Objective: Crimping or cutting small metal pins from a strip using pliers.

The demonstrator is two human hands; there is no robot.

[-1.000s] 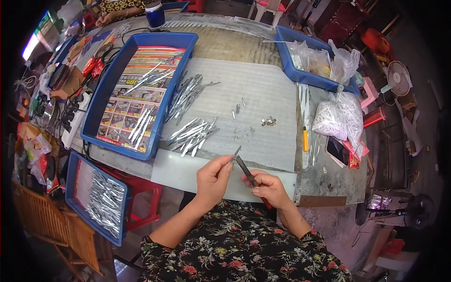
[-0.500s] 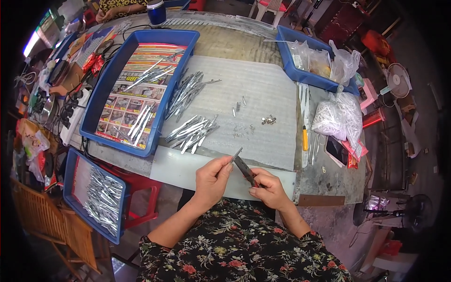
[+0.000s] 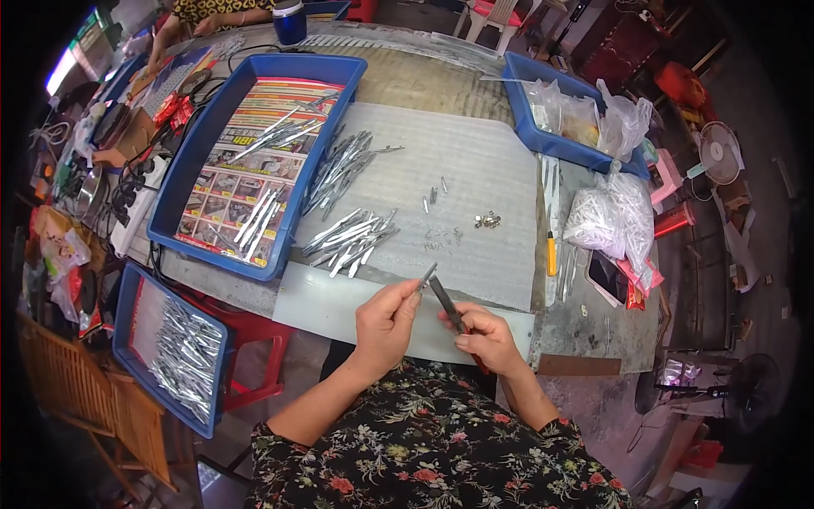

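Note:
My left hand [image 3: 386, 321] pinches a slim grey metal piece [image 3: 429, 273] between thumb and fingertips, its end pointing up and away. In my right hand [image 3: 487, 338] is a dark, long-jawed tool with red handles, pliers by the look [image 3: 446, 301]. The tool's tip stands close beside the metal piece; I cannot tell whether they touch. Just beyond my hands a pale foam sheet [image 3: 441, 144] covers the table. On it lie a near pile of shiny metal strips [image 3: 352, 242], a farther pile [image 3: 343, 170], small silvery parts [image 3: 487, 220], tiny clear bits [image 3: 441, 237] and short pins [image 3: 433, 196].
A blue tray [image 3: 292, 229] lined with printed paper holds more strips at left. Lower left, another blue tray [image 3: 222, 373] is full of strips. A blue bin [image 3: 521, 127], bagged white parts [image 3: 593, 216] and a yellow-handled knife [image 3: 551, 254] lie right. Another person's hand [image 3: 208, 25] shows far left.
The pliers have turned steeper, their tip shifting slightly right of the metal piece, and the red handle shows more below my right hand. The other person's arm now reaches toward the table.

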